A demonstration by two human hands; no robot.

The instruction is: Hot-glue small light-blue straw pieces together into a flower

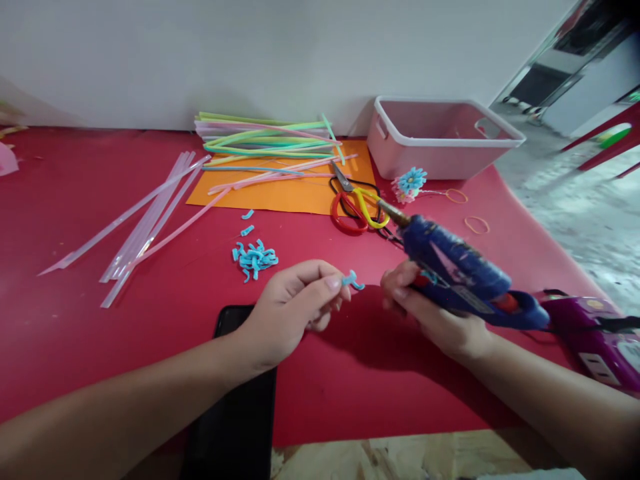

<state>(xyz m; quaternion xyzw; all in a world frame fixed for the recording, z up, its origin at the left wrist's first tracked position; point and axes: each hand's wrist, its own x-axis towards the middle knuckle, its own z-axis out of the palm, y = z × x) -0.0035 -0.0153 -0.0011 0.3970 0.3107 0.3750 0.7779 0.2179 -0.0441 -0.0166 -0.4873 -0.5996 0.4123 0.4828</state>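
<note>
Between thumb and forefinger, my left hand (305, 300) pinches a small curled piece of blue pipe cleaner (353, 280). My right hand (435, 313) is wrapped round the handle of a blue hot glue gun (455, 263), whose metal nozzle points up and left, in front of the scissors. A gap separates the glue gun from the blue piece. Left of my left hand lies a small pile of cut blue pipe cleaner pieces (256, 259), with two loose bits just behind it.
Scissors (345, 183) with red and yellow handles lie on an orange sheet (300, 200) beside colourful pipe cleaners (270, 137). Clear plastic sticks (155, 220) lie left. A pink basket (440, 157), a blue-and-pink flower (411, 181), a black phone (235, 407) and a purple power strip (590, 333) surround my hands.
</note>
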